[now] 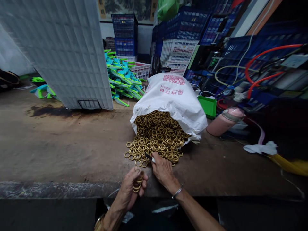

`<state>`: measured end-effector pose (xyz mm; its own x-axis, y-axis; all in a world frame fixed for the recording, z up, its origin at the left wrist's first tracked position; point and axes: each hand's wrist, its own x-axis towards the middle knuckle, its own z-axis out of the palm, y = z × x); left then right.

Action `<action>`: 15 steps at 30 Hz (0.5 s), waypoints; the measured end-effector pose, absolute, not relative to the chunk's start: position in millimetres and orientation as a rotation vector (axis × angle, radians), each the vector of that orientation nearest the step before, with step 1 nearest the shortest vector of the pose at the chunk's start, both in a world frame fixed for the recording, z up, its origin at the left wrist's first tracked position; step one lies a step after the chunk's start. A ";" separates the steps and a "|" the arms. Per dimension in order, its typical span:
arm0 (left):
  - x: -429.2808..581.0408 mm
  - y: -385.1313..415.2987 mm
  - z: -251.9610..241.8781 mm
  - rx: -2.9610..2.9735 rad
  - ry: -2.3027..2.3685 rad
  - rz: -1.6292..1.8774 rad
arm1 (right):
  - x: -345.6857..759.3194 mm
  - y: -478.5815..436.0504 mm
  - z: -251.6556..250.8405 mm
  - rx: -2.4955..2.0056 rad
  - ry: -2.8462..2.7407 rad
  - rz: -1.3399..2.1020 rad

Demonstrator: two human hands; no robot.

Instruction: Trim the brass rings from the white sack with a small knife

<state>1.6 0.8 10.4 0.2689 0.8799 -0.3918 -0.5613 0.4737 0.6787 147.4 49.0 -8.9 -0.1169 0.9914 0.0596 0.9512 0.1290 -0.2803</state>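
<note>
Worktop (72,141): brown, dark-stained beside the grey panel (77,54); blue crates (124,33) stacked behind. Left hand (127,184): curled around brass-coloured rings (136,186). Right hand (164,170): pinching a small tool (148,157), possibly a blade, at the ring pile (160,139) spilling from the white sack (168,98). Pink bottle (222,123) farther right.

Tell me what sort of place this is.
Probably a workshop or small factory: an open white sack spills gold-coloured rings onto a stained workbench, and blue plastic crates stand stacked behind.
</note>
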 end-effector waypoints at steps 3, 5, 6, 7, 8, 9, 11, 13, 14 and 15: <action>0.9 1.7 6.2 0.403 0.799 1.001 | 147.5 50.1 -10.6 -1.932 -2.153 0.239; 1.1 2.6 2.9 0.368 0.786 0.984 | 148.9 50.1 -10.1 -1.917 -2.144 0.253; 1.6 3.3 1.6 0.351 0.780 0.982 | 150.1 49.9 -9.7 -1.898 -2.142 0.268; 2.4 4.3 0.6 0.338 0.782 0.989 | 151.5 49.4 -9.5 -1.874 -2.136 0.288; 3.4 5.4 0.1 0.333 0.794 1.002 | 153.0 48.7 -9.5 -1.842 -2.127 0.313; 4.6 6.7 0.0 0.339 0.815 1.016 | 154.6 47.6 -9.6 -1.801 -2.117 0.343; 7.3 9.7 0.8 0.385 0.875 1.046 | 157.2 44.7 -9.8 -1.695 -2.095 0.417; 9.9 12.4 2.0 0.446 0.935 1.059 | 158.1 40.9 -8.9 -1.597 -2.074 0.502; 11.0 13.3 2.5 0.471 0.956 1.060 | 157.9 38.9 -7.8 -1.567 -2.062 0.545; 12.0 14.0 2.7 0.490 0.974 1.061 | 157.4 36.9 -6.5 -1.549 -2.048 0.583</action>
<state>12.0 14.0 2.7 0.1480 0.8928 -0.4254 -0.5008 0.4386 0.7463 157.4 36.9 -6.5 -0.2254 0.9649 0.1346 0.7492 0.2600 -0.6091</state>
